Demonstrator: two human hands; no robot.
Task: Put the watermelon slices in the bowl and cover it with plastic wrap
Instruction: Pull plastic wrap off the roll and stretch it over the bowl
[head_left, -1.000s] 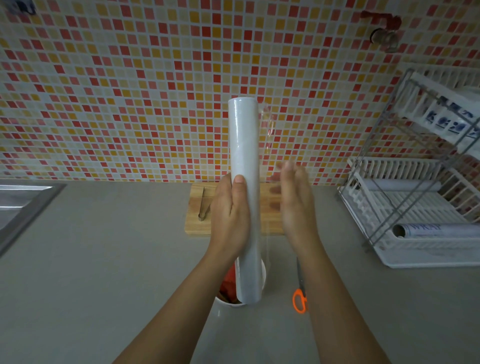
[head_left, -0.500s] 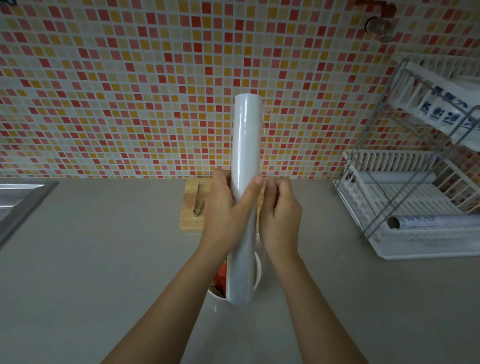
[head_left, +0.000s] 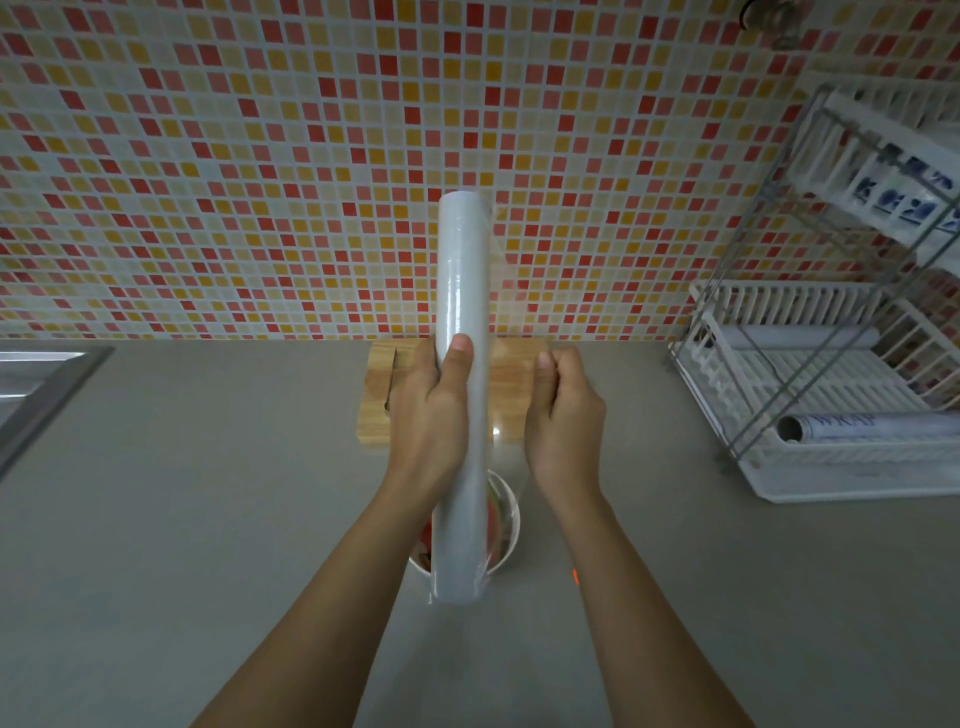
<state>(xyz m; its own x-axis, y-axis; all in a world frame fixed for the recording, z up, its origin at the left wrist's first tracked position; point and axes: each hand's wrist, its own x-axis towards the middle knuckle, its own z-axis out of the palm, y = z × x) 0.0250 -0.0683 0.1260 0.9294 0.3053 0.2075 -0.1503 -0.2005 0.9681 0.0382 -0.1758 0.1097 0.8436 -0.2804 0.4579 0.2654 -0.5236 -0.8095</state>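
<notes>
left grip: wrapped round the plastic wrap roll.
right grip: curled, apparently pinching the film just right of the roll.
bowl: below the left grip, with watermelon slices inside.
step: judged to be unrolling; the bowl is not yet covered.
next: spread the grips until the sheet outspans the bowl.

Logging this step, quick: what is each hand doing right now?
Left hand: closed, gripping the plastic wrap roll.
Right hand: closed, apparently pinching the loose film beside the roll; the film is faint.
</notes>
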